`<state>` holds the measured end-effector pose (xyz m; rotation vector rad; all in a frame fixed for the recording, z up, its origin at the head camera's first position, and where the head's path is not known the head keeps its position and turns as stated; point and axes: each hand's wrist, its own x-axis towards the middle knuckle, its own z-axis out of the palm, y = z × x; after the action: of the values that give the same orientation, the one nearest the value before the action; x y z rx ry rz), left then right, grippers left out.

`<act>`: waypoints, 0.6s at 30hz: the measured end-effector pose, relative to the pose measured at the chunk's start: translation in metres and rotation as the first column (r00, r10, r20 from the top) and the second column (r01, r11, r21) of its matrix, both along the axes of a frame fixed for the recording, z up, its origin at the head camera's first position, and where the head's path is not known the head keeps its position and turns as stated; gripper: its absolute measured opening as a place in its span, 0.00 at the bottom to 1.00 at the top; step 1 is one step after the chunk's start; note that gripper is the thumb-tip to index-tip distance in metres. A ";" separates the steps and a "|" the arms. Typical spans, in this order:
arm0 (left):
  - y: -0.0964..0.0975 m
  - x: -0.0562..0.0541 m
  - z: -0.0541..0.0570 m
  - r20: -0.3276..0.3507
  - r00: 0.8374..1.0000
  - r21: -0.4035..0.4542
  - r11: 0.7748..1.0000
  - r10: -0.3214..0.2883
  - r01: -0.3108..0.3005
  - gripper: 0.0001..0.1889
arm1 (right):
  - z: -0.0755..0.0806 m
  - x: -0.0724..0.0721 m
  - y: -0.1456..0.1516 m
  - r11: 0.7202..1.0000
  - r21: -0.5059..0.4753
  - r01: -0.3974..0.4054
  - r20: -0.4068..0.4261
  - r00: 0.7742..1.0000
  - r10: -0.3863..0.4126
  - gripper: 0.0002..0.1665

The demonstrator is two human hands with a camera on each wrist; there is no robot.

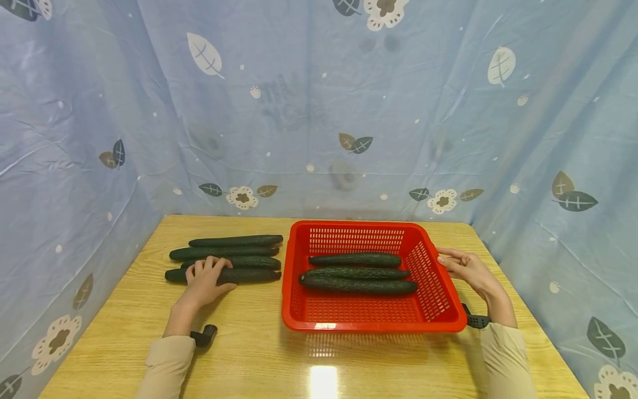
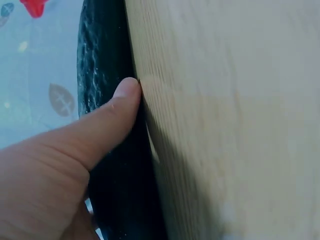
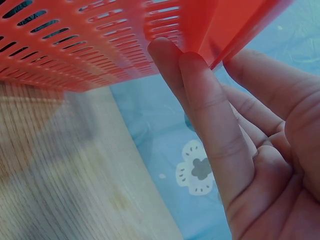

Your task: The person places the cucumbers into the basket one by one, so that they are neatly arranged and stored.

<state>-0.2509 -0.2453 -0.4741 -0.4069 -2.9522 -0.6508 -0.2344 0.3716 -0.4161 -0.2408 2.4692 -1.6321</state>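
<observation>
Several dark green cucumbers lie side by side on the left of the table. My left hand (image 1: 201, 284) grips the nearest cucumber (image 1: 256, 276), its fingers over the far side and its thumb along the near side. The left wrist view shows the thumb (image 2: 107, 120) against that cucumber's dark skin; the other fingers are mostly hidden. To the right stands a red plastic basket (image 1: 374, 327) with slotted walls, holding three cucumbers. My right hand (image 1: 471, 271) pinches the basket's right rim, fingertips under the lip and thumb on its outer edge, as the right wrist view shows.
The light wooden table (image 1: 249, 343) carries everything. A blue curtain (image 1: 319, 122) with leaf and flower prints encloses it at the back and both sides. Another cucumber (image 1: 239, 241) forms the back of the left-hand row.
</observation>
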 end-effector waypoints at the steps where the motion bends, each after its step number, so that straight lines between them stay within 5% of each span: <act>1: 0.000 0.000 -0.001 0.001 1.000 -0.006 1.000 0.001 -0.001 0.21 | 0.000 0.000 0.000 1.000 -0.001 0.000 0.000 1.000 0.000 0.33; 18: -0.003 0.001 -0.007 -0.016 0.999 -0.107 0.994 -0.030 0.028 0.20 | 0.001 0.000 0.000 1.000 -0.002 -0.013 -0.007 1.000 0.013 0.34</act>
<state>-0.2500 -0.2485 -0.4815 -0.4634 -2.9782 -0.4915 -0.2339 0.3717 -0.4153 -0.2625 2.4654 -1.6317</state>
